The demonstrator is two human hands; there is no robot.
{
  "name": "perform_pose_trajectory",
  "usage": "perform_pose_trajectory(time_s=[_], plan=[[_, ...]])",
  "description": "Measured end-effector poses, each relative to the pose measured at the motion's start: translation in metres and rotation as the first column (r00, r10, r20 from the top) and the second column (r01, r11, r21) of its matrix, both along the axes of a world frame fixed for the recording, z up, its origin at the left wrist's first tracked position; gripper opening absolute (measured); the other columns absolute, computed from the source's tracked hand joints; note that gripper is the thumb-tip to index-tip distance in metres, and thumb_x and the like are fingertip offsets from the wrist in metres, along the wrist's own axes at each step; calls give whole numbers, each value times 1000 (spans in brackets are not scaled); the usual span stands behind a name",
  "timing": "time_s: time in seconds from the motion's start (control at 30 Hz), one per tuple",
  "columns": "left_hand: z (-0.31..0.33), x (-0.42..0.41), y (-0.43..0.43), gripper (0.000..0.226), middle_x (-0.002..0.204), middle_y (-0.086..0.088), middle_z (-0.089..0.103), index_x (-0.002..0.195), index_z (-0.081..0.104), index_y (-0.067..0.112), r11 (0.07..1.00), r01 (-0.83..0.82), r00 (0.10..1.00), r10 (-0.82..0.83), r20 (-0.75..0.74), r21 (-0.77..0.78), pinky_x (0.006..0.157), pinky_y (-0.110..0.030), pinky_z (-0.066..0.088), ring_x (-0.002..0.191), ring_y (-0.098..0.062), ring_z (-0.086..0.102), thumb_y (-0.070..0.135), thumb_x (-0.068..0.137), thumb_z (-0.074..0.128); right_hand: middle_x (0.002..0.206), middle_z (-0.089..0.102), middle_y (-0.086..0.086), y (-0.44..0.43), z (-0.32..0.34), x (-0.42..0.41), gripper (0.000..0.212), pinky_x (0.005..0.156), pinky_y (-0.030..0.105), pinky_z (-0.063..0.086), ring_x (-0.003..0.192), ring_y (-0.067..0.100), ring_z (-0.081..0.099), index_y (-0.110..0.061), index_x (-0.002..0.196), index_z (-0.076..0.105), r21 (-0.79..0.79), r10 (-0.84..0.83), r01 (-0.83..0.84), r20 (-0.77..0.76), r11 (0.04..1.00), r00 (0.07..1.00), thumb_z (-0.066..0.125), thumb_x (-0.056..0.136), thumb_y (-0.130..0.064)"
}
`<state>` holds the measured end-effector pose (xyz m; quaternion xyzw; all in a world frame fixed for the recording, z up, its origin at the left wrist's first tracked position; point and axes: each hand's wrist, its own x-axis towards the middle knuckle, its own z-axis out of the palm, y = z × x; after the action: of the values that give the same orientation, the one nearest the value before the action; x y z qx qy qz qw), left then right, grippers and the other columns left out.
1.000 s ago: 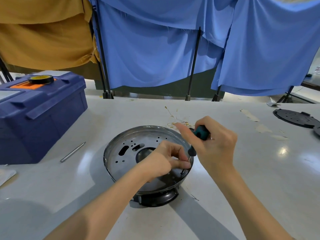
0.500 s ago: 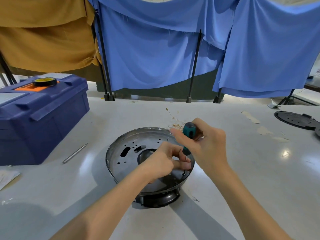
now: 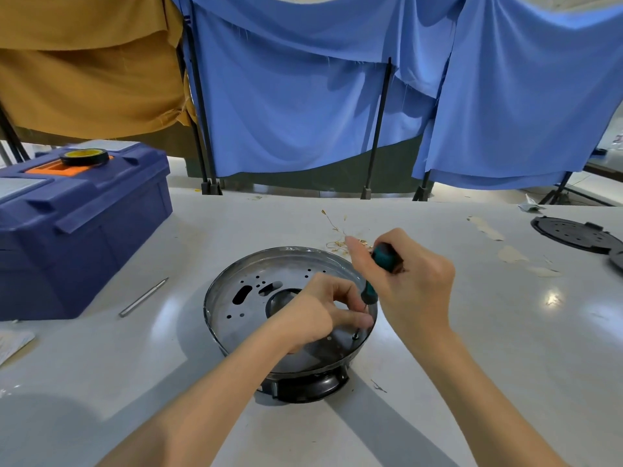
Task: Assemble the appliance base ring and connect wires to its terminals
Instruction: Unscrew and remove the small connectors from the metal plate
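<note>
The right hand (image 3: pixel 416 284) has its fingers wrapped tight round the teal handle of the screwdriver (image 3: pixel 384 257), which is tilted, handle farther off and to the right of the tip; the left hand (image 3: pixel 317 311) pinches thumb and fingertips together low on the shaft, just above a small dark screw (image 3: pixel 355 336) in the floor of the base ring (image 3: pixel 236 298). The ring sits in the middle of the desk (image 3: pixel 505 365) on a black plastic housing (image 3: pixel 310 387), directly before the person. To do this well, I judge, bring the shaft nearer upright so the tip seats square in the screw head; press down while turning; let the left pinch guide, not brake. The ring is thin polished metal, a shallow dish with a raised rim, round holes, 1 oblong slot and a big central opening; it may rock on the glossy desk unless steadied. Fine gold wire strands (image 3: pixel 337 235) lie just beyond the far rim, unconnected; a slim steel pin (image 3: pixel 143 297) lies near the blue plastic toolbox (image 3: pixel 84 230).
</note>
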<state>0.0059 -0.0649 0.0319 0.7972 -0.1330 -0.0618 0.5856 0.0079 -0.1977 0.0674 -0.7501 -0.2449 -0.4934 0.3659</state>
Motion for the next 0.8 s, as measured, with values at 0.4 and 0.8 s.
perform_pose_trajectory(time_s=[0.4, 0.8], plan=[[2, -3, 1, 38, 89, -19, 70, 55, 64, 30, 999, 17, 999, -18, 34, 31, 94, -38, 50, 93, -27, 66, 2, 77, 76, 59, 53, -7, -11, 4, 1, 20, 52, 10, 42, 52, 10, 46, -3, 72, 67, -32, 91, -93, -48, 995, 995, 79, 78, -18], [17, -13, 5, 31, 90, -10, 74, 94, 70, 15, 970, 1, 995, 22, 93, -242, 82, -23, 55, 88, -19, 71, 7, 68, 85, 47, 38, -6, 6, 7, -2, 47, 44, 24, 30, 42, 18, 33, -9, 56, 48, 87, -3, 11, -91, 996, 996, 71, 78, -43]])
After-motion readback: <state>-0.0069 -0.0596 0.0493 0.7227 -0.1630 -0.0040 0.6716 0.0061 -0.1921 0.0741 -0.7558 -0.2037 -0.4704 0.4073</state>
